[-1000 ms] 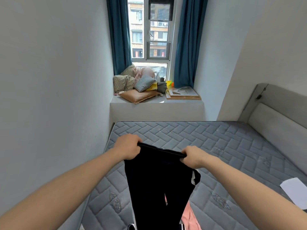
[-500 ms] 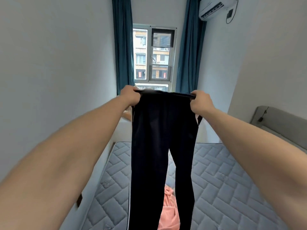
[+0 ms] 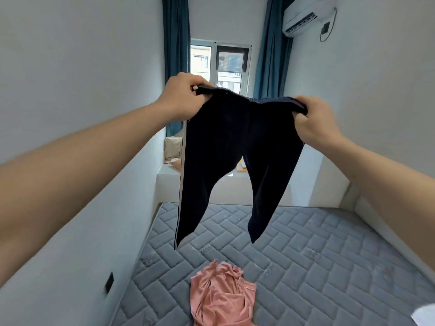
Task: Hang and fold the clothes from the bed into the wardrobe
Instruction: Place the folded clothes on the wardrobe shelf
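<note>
A pair of dark navy trousers point(image 3: 226, 147) with a white side stripe hangs in the air above the grey quilted mattress point(image 3: 306, 250). My left hand point(image 3: 183, 97) grips the left end of the waistband and my right hand point(image 3: 315, 121) grips the right end. Both legs swing forward, apart from each other, with their hems off the mattress. A crumpled pink garment point(image 3: 221, 295) lies on the near part of the mattress, below the trousers. The wardrobe is not in view.
A white wall point(image 3: 82, 114) runs close along the left side of the bed. Beyond the bed is a window ledge point(image 3: 169, 175) with cushions, blue curtains point(image 3: 176, 43) and a window. An air conditioner point(image 3: 306, 15) hangs at the upper right. A white sheet point(image 3: 426, 316) lies at the lower right corner.
Both hands have kept hold of the waistband and moved wider apart, with my right hand lower. The legs have swung forward and up off the mattress, uncovering the pink garment.
</note>
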